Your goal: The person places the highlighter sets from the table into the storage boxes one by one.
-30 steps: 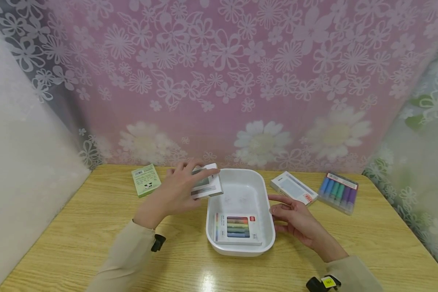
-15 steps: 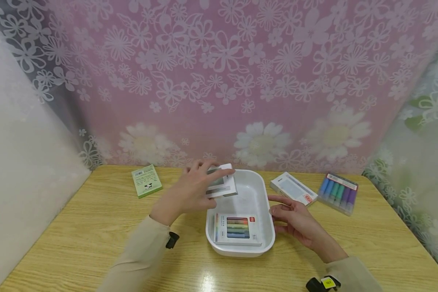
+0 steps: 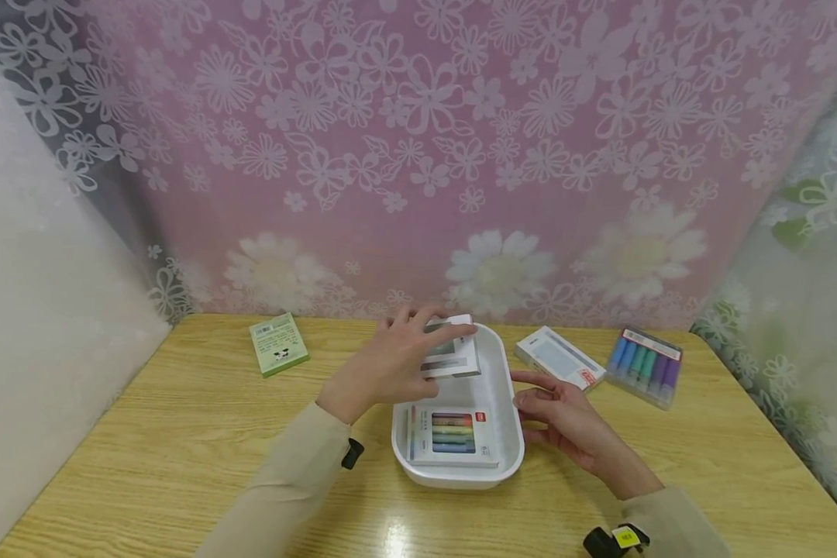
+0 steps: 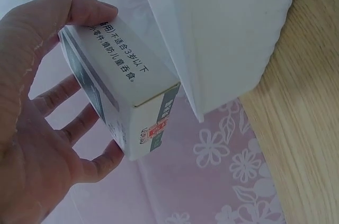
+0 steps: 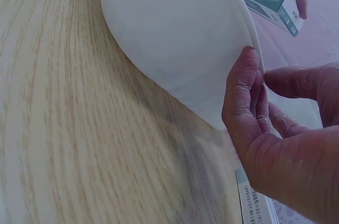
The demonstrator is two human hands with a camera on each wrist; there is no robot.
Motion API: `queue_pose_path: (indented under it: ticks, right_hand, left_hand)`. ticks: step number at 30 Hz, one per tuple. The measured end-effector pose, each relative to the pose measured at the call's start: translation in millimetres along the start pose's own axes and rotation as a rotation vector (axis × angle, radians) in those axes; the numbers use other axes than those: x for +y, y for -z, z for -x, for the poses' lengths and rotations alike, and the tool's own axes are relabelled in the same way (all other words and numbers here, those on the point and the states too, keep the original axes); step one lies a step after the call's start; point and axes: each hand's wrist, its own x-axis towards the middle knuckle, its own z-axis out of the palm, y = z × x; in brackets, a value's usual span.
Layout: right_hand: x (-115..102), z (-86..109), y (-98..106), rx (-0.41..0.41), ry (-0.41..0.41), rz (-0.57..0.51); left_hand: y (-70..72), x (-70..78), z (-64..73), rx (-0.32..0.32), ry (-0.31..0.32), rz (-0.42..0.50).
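Stretched over a wooden bench (image 3: 146, 465), a person's left hand (image 3: 392, 362) clamps its fingers (image 4: 102, 164) on a green-and-white box (image 3: 462, 364) above the far end of a white tray (image 3: 490, 391); the right hand (image 3: 565, 418) pinches the tray's right rim.

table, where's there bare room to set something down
Bare table: left, between green box and left sleeve; right, in front of the clear case. Crowded: tray, windowed box inside, left hand holding another box at its far end; its right side, with right hand and white box.
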Motion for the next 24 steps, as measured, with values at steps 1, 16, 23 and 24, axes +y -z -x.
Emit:
queue_pose_path:
  ticks: [1, 16, 23, 24]
  right_hand:
    - [-0.1, 0.0, 0.0, 0.000, 0.000, 0.000]
    - [-1.4, -0.3, -0.2, 0.014, -0.008, 0.003]
    - [-0.6, -1.3, -1.3, 0.014, -0.010, 0.010]
    - [-0.8, -1.3, -1.5, 0.014, -0.007, 0.011]
  left_hand:
    - [-1.4, 0.7, -1.6, -0.004, -0.003, 0.000]
    - [-19.8, 3.4, -17.1, -0.059, -0.019, -0.009]
    - [-30.8, 0.0, -18.8, -0.103, -0.019, -0.020]
    - [-32.0, -0.7, -18.8, -0.106, -0.018, -0.018]
